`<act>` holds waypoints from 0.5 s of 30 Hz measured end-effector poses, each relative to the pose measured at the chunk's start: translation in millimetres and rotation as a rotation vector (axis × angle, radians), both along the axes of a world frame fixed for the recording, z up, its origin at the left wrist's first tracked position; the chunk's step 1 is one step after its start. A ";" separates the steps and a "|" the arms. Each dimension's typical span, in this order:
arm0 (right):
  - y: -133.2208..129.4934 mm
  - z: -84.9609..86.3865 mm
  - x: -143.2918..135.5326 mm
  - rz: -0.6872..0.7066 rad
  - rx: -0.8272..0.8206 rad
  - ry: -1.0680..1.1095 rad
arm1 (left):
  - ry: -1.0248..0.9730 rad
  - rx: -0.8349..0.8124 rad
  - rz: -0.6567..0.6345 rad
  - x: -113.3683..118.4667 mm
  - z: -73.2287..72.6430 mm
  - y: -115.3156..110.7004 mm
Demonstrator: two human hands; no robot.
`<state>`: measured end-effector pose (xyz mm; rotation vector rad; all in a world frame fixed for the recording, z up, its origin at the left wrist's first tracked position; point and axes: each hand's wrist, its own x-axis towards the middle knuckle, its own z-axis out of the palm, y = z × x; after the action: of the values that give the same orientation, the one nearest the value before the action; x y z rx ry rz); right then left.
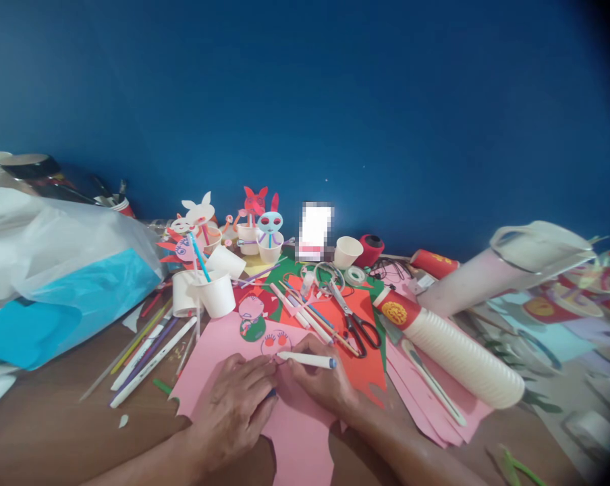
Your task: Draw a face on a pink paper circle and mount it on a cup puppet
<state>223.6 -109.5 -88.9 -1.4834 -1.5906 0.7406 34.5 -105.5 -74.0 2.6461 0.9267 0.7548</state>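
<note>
My right hand [322, 379] grips a white marker [310, 360] with a blue end, its tip on a round face drawing [276, 343] with red eyes and lashes. The drawing lies on a large pink paper sheet [302, 439] with cut-out edges. My left hand [239, 398] rests on the sheet beside the drawing, fingers bent and close together. Between its thumb and fingers shows a small dark blue piece [271, 393], perhaps a marker cap, mostly hidden. Just beyond lie a pink paper disc [251, 307] and a green one [253, 329].
Black-handled scissors [360, 331] lie on orange paper [373, 371]. At right are stacked paper cups [451, 351] and a utility knife [434, 383]. Several markers [153, 364] lie left, near white cups [216, 297]. Paper rabbit figures [270, 226] and a lit phone [315, 229] stand behind.
</note>
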 end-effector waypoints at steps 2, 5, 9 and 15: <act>0.2 0.5 0.2 0.001 -0.003 0.003 | -0.004 0.022 -0.002 0.7 1.9 0.2; 0.7 1.0 -0.1 -0.003 0.004 0.007 | -0.009 0.037 -0.006 1.6 5.1 0.9; 1.1 1.4 -0.4 -0.012 0.021 0.022 | -0.018 0.038 -0.017 1.9 6.6 1.5; 1.5 0.3 2.0 0.008 0.077 0.074 | -0.024 0.056 -0.022 1.0 8.6 1.9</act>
<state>225.6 -108.0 -88.6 -1.3800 -1.5529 0.7230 35.5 -103.6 -65.4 2.6840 0.8811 0.8174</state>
